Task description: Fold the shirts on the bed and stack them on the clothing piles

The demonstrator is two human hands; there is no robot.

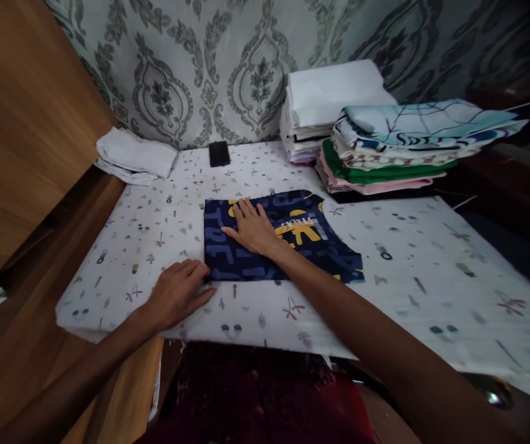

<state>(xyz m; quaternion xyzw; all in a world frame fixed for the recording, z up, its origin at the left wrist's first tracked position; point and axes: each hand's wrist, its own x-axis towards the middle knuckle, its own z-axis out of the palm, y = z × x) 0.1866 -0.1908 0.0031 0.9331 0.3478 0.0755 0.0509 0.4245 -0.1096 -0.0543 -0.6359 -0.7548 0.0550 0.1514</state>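
A navy blue sleeveless shirt (241, 265) with yellow and white print lies flat on the cloth-covered table. My right hand (253, 228) rests palm down on its upper left part, fingers spread, hiding some of the print. At the shirt's lower left corner is my left hand (179, 290). Its fingers are bent, with the tips touching that corner, while the thumb lies apart from them on the cloth.
A patterned white cloth (153, 228) covers the table. Folded white cloths (135, 154) and a black phone (219, 153) lie along the back. Two stacks of folded clothes, one topped with white fabric (339, 92), the other with light blue (422, 120), stand at back right. A wooden panel (28, 123) rises at left.
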